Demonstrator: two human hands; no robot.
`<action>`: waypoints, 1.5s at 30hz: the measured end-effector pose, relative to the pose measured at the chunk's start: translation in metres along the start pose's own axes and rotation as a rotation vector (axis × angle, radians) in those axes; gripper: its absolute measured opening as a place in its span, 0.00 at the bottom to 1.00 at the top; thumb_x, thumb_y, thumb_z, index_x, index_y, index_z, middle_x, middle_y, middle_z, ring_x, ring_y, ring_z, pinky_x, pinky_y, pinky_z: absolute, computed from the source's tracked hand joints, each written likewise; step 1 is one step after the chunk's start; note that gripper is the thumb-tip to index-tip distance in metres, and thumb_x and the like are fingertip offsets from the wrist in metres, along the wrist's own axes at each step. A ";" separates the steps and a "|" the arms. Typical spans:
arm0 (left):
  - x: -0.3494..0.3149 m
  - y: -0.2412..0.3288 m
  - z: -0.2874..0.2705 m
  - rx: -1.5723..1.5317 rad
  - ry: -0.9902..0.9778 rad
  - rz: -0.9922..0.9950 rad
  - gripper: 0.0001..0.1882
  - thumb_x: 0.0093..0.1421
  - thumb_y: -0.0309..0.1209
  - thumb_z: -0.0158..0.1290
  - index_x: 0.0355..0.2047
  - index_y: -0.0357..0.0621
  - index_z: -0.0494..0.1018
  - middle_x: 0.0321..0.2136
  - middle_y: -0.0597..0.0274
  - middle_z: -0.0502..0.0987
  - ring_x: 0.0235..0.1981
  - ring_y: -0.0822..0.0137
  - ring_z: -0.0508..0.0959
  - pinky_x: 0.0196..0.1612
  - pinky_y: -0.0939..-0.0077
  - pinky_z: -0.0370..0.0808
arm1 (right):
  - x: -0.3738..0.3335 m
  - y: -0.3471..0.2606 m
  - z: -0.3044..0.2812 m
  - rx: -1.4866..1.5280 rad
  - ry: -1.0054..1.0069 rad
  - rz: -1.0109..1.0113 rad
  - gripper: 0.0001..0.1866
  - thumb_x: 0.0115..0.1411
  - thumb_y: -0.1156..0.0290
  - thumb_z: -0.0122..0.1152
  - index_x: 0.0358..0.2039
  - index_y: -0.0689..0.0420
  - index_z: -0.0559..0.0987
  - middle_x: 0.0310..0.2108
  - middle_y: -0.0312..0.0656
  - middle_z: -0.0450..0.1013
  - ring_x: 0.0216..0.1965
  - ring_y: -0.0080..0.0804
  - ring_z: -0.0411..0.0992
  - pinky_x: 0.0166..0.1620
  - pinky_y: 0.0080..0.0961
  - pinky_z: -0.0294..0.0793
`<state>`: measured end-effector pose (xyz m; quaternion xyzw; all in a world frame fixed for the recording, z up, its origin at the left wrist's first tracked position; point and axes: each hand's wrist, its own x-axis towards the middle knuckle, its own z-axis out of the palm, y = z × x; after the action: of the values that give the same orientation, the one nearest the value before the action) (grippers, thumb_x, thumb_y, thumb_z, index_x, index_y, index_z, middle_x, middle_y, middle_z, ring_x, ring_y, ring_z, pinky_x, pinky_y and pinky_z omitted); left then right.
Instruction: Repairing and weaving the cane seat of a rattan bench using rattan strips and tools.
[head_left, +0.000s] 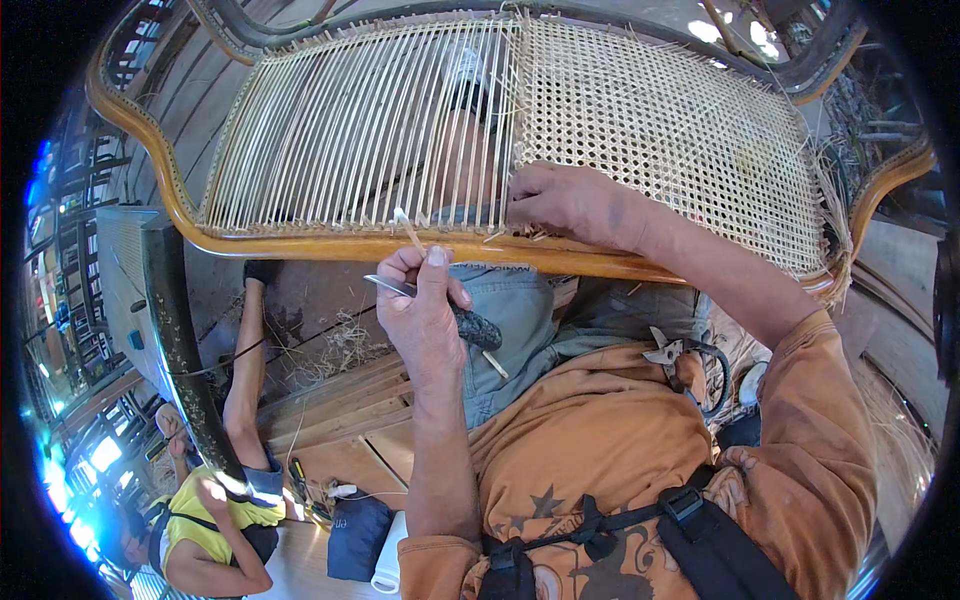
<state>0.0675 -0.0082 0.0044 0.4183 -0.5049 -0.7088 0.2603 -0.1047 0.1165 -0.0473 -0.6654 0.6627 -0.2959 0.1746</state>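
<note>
A wooden chair frame [350, 244] lies across my lap. Parallel cane strands [340, 130] span its left part, and a finished-looking open cane weave [660, 130] fills the right. My left hand [425, 320] is closed around a knife with a dark handle [478, 328], its blade pointing left. Between thumb and finger the same hand pinches a thin pale wooden stick [408, 228], tip up by the near rail. My right hand [575, 208] rests at the near rail where weave meets bare strands. Its fingers are bent together, and whatever they grip is hidden.
Pruning shears [672, 350] lie on my lap at the right. Loose cane ends [835, 220] hang off the frame's right side. At lower left a person in a yellow top [215, 530] sits beside another dark-edged piece [180, 330]. A dark blue bag [358, 537] stands nearby.
</note>
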 end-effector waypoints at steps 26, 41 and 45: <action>0.003 0.010 -0.012 -0.024 -0.069 -0.016 0.09 0.54 0.27 0.57 0.31 0.42 0.66 0.22 0.60 0.74 0.12 0.74 0.68 0.15 0.82 0.67 | -0.001 -0.006 0.010 0.009 0.174 0.070 0.11 0.45 0.78 0.57 0.32 0.56 0.75 0.34 0.41 0.69 0.39 0.39 0.70 0.40 0.28 0.72; 0.018 0.008 -0.018 0.078 -0.197 -0.001 0.08 0.56 0.27 0.53 0.30 0.41 0.65 0.23 0.60 0.72 0.13 0.74 0.68 0.14 0.81 0.68 | 0.000 -0.016 0.013 0.098 0.165 0.298 0.06 0.45 0.77 0.55 0.27 0.55 0.77 0.28 0.41 0.69 0.34 0.39 0.69 0.35 0.27 0.70; 0.021 0.002 -0.018 0.073 -0.263 0.012 0.07 0.56 0.27 0.53 0.30 0.41 0.65 0.23 0.59 0.72 0.13 0.74 0.67 0.14 0.81 0.68 | -0.001 0.000 0.010 0.230 0.083 0.254 0.05 0.46 0.76 0.55 0.26 0.55 0.77 0.28 0.41 0.69 0.32 0.38 0.70 0.35 0.28 0.69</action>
<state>0.0721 -0.0349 -0.0035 0.3280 -0.5626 -0.7371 0.1806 -0.0985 0.1160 -0.0552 -0.5392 0.7099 -0.3725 0.2581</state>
